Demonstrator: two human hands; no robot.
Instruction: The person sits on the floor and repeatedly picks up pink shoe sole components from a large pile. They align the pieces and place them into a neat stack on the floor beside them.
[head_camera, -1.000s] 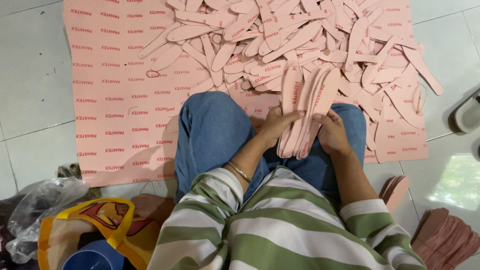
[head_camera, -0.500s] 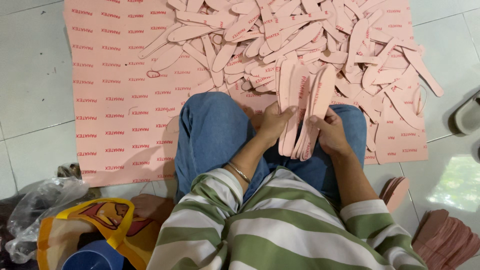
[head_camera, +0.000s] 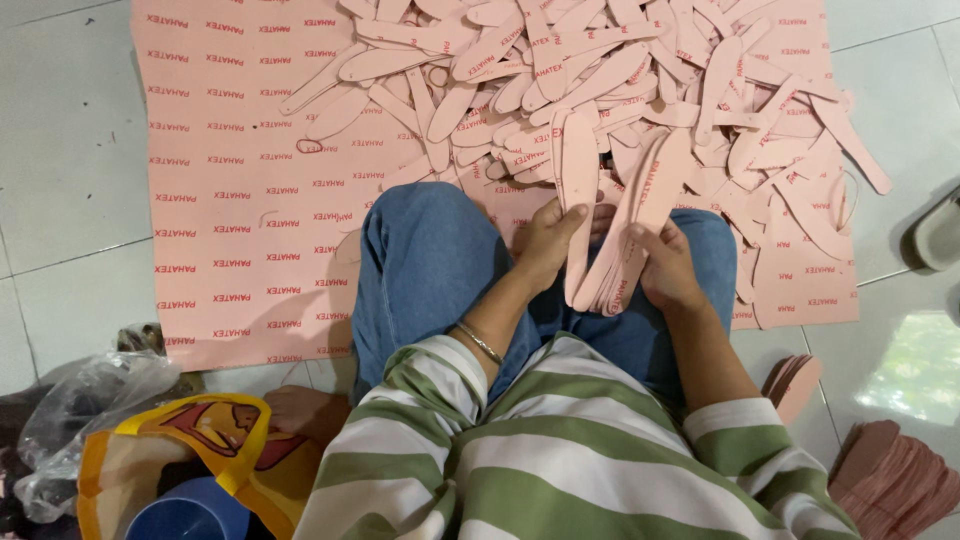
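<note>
I sit on the floor in blue jeans and a green-and-white striped top. My left hand (head_camera: 548, 243) grips one pink shoe-insole cutout (head_camera: 579, 190) held upright between my knees. My right hand (head_camera: 668, 268) holds a small stack of pink insoles (head_camera: 640, 215), fanned and leaning to the right beside the single one. Ahead of my knees lies a loose pile of several pink insole cutouts (head_camera: 620, 80) on a large pink printed sheet (head_camera: 240, 200). A thin bracelet circles my left wrist (head_camera: 478, 342).
The pink sheet lies on pale floor tiles (head_camera: 60, 150). A yellow-and-red bag (head_camera: 190, 450) and a clear plastic bag (head_camera: 80, 400) sit at lower left. Stacks of darker pink cutouts (head_camera: 890, 470) rest at lower right. A sandal (head_camera: 940, 235) shows at the right edge.
The insole in my left hand has drawn apart from the stack in my right hand and stands more upright. Both hands stay between my knees.
</note>
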